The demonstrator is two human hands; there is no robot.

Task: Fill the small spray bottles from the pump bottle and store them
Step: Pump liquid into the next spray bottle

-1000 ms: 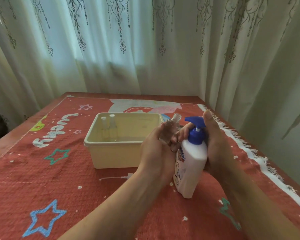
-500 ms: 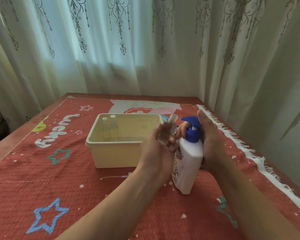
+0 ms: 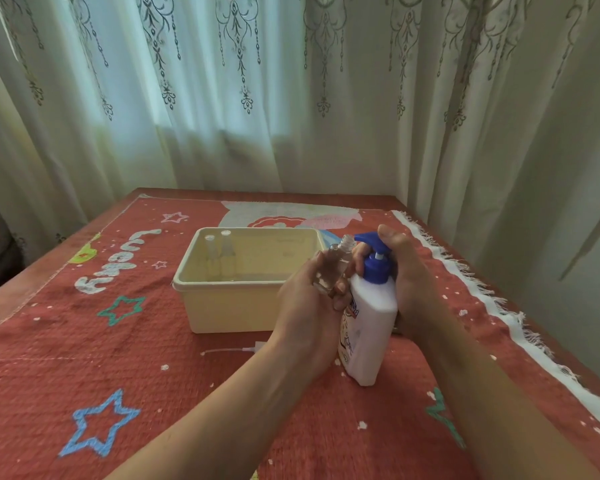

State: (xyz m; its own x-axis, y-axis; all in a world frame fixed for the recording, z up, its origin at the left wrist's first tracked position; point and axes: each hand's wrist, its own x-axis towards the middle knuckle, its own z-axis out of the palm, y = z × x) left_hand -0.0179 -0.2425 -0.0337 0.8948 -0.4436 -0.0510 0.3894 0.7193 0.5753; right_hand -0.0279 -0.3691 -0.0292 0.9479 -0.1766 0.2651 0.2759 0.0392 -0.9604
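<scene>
A white pump bottle (image 3: 369,327) with a blue pump head (image 3: 374,258) stands tilted on the red cloth. My right hand (image 3: 409,282) grips it around the neck, thumb resting on top of the pump. My left hand (image 3: 309,306) holds a small clear uncapped spray bottle (image 3: 336,261) with its open neck just under the blue spout. Two small clear bottles (image 3: 219,251) stand upright in the back left corner of the cream plastic box (image 3: 229,306).
A spray cap with its thin white tube (image 3: 232,349) lies on the cloth in front of the box. The red patterned cloth (image 3: 84,358) covers the table; its fringed edge (image 3: 492,306) runs along the right. Curtains hang close behind and to the right.
Hardly anything moved: both hands and the two bottles kept their places, and the small bottle's neck stayed by the spout. The camera view shifted slightly.
</scene>
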